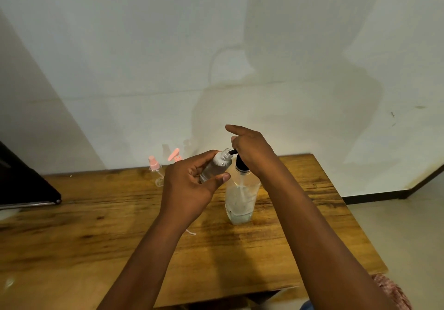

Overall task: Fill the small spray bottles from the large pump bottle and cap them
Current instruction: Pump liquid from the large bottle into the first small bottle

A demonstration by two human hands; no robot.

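My left hand (192, 177) grips a small clear spray bottle (217, 165), tilted with its open neck up against the black spout of the large pump bottle. The large clear pump bottle (241, 199) stands on the wooden table (96, 237) with a low level of liquid at its bottom. My right hand (252, 149) rests on top of its black pump head (240, 163), index finger stretched out, the other fingers bent over the head. A pink spray cap with a dip tube (155, 166) lies at the table's back edge, and another pink cap (175, 155) sits beside it.
A dark flat object (26, 184) juts over the table's left side. The white wall (216, 57) rises right behind the table. The table's right edge drops to a pale floor (396, 225). A thin white tube end (191, 232) lies under my left wrist.
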